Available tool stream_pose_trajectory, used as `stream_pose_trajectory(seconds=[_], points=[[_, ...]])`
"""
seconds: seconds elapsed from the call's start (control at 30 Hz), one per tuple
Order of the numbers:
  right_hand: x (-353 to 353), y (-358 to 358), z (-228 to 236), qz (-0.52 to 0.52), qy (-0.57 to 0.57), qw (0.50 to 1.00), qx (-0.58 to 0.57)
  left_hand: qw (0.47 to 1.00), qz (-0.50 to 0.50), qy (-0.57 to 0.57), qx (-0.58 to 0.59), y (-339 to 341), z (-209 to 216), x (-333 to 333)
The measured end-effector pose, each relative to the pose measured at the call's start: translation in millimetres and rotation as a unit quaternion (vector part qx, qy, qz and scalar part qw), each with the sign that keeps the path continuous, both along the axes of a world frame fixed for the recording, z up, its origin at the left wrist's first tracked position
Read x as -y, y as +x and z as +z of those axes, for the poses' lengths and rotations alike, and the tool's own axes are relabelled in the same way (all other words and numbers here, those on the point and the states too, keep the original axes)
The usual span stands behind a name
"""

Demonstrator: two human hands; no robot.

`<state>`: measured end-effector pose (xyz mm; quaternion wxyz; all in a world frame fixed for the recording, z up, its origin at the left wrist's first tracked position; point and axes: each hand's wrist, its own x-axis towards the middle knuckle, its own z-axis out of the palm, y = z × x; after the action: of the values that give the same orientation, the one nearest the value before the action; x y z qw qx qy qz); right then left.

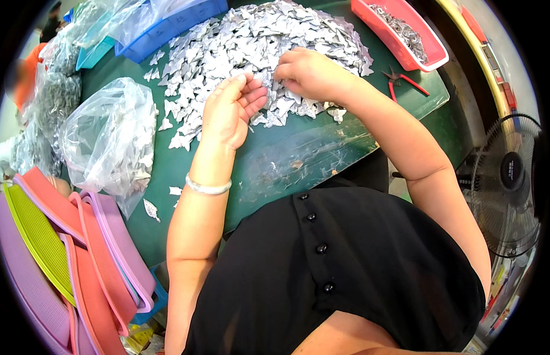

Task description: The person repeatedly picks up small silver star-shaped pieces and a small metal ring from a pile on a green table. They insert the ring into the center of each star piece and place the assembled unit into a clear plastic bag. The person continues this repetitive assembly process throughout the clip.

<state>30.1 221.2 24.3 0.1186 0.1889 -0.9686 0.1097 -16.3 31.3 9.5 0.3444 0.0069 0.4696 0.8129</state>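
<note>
A broad heap of small flat silver metal pieces (227, 50) covers the far part of the green table (275, 171). My left hand (230, 112) is at the heap's near edge, palm turned up, fingers curled and thumb close to the index finger. Whatever it may hold is too small to make out. Over the near middle of the heap, my right hand (310, 74) has its fingers bent down and drawn together. Its fingertips are partly hidden, so any piece in them cannot be seen. The two hands face each other, a short gap apart.
Right of the heap are a pink basket (399, 35) of small metal parts and red-handled pliers (405, 84). A clear plastic bag (109, 136), a blue bin (168, 29) and stacked coloured baskets (79, 260) stand left. A fan (505, 183) is at the right; another person (32, 74) is far left.
</note>
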Motion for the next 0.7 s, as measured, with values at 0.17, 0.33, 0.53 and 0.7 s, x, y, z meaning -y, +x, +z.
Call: stream_pose_trajectory(seconds=[0.17, 0.33, 0.53, 0.7], points=[[-8.1, -4.8, 5.0, -0.129, -0.279, 0.949, 0.074, 1.0, -0.007, 0.028, 0.008, 3.7, 0.0, -1.7], [-4.4, -3.4, 10.7, -0.125, -0.634, 0.733, 0.212, 0.997, -0.027, 0.075, 0.017, 4.8, -2.7, -4.3], [12.4, 0.5, 4.7, -0.102, -0.725, 0.635, 0.246, 0.989, -0.055, 0.117, 0.078, 7.9, -1.8, -4.1], [18.3, 2.0, 2.7, -0.11, -0.745, 0.619, 0.224, 0.996, -0.031, 0.082, 0.015, 8.6, -2.8, -4.5]])
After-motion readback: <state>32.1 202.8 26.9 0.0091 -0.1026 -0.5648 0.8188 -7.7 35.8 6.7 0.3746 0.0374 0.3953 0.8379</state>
